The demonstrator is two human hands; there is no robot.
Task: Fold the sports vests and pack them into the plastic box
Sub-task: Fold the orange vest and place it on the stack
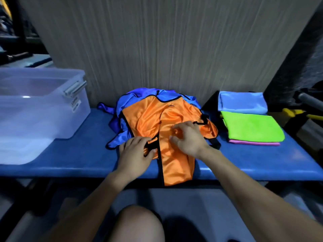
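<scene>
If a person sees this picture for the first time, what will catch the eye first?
The shiny orange vest in the middle of the blue bench, with both hands on it, atop crumpled blue vests. A bright green cloth lies folded at the right, and a clear plastic box stands at the left.

Your orange vest covers most of the blue vests beneath it, so you cannot count them. Your right hand hides the vest's fabric under its palm, and whether its fingers pinch the cloth is unclear. The plastic box runs off the left edge, its contents blurred behind cloudy walls; the label on it is too small to read. Under the green cloth, only a pink edge shows.
</scene>
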